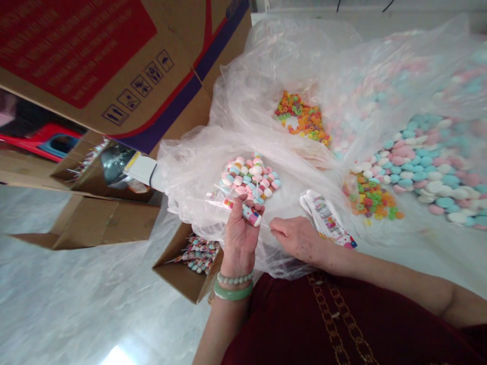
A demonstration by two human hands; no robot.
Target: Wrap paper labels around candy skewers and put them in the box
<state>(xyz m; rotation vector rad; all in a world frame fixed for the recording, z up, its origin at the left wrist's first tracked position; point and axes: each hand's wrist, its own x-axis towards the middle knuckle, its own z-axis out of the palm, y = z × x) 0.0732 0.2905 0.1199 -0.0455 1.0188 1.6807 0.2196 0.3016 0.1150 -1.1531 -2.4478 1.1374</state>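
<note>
My left hand [241,230] is closed round a small printed white packet [251,216] with a colourful pattern, held palm up. Thin clear strands or sticks show by its fingertips. Just to the right, my right hand [292,235] is closed, thumb against the curled fingers. A thin pale line runs from it toward the packet; what the fingers pinch is too small to name. Beyond my left hand lies a cluster of pink, white and blue candies [249,175] on clear plastic sheeting [190,167]. A stack of similar printed white labels [325,215] lies beside my right forearm.
Ring-shaped orange and green candies lie in two piles, one farther back [304,119], one at right [371,197]. A large heap of pastel candies [422,162] spreads right. A big carton [152,66] stands at left; an open box [178,284] holding candy strings sits below the edge.
</note>
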